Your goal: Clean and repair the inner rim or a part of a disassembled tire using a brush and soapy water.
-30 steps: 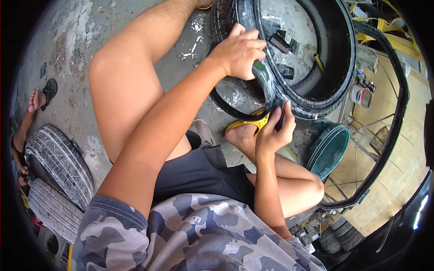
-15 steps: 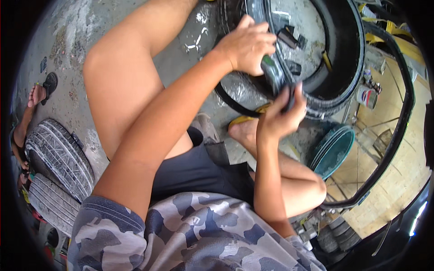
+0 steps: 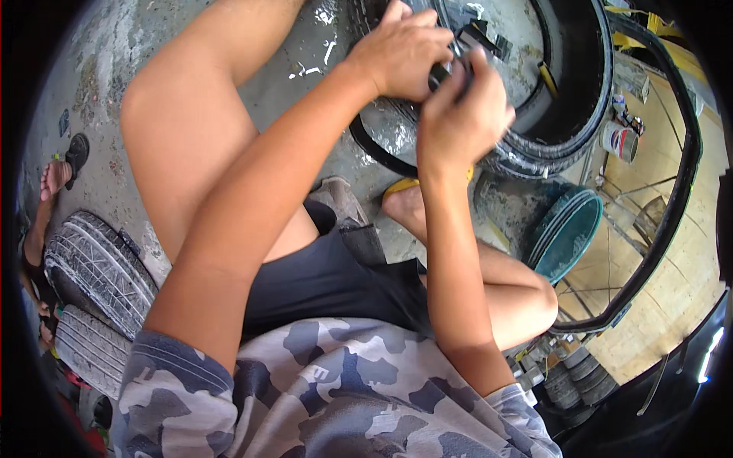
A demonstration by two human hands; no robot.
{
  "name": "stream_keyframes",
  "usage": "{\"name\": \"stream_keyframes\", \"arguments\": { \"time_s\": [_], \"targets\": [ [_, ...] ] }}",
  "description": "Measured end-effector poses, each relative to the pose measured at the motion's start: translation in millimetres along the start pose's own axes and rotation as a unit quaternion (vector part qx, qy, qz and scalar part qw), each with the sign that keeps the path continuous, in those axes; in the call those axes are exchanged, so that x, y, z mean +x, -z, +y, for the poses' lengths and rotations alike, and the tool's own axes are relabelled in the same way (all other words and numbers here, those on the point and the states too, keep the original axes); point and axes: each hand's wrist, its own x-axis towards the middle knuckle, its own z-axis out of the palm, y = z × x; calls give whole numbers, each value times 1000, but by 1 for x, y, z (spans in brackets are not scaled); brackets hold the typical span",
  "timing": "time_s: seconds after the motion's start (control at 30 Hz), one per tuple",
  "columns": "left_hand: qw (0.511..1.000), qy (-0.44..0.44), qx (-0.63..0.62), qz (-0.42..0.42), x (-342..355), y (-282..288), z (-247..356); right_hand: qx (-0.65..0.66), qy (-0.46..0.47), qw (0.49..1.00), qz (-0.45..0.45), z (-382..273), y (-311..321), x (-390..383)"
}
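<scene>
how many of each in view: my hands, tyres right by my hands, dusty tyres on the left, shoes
Hands, left hand and right hand: 2
Big tyre by them: 1
Dusty tyres, upper tyre and lower tyre: 2
Shoes, yellow shoe and black shoe: 2
Total: 7

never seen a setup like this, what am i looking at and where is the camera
There is no machine here: these are a person's own two bare hands, seen from a camera worn on the head, looking down. Its wide lens bends straight edges. The left hand curls around a dark band, mostly hidden. The right hand is close beside it, too blurred to tell its grip. Beyond them is a big black tyre on the grey floor. A teal bucket stands to the right; two dusty tyres are at the left.
</scene>
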Motion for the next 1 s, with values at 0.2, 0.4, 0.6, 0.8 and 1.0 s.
{"name": "stream_keyframes", "arguments": {
  "time_s": [0.2,0.4,0.6,0.8,1.0],
  "targets": [
    [999,-1,-42,19,-5,1,2,16,-22,999,-30,30,60,-73],
    [997,-33,-62,39,-3,-4,-3,76,169,980,-78,48,39,-23],
    [997,-27,-65,8,-2,1,0,78,437,881,-162,110,80,-34],
    [997,-35,-67,32,-6,-2,-7,85,487,835,-242,73,60,19],
    [996,-36,-75,13,1,-3,1,83,507,827,-230,113,93,-29]
  ]
}}
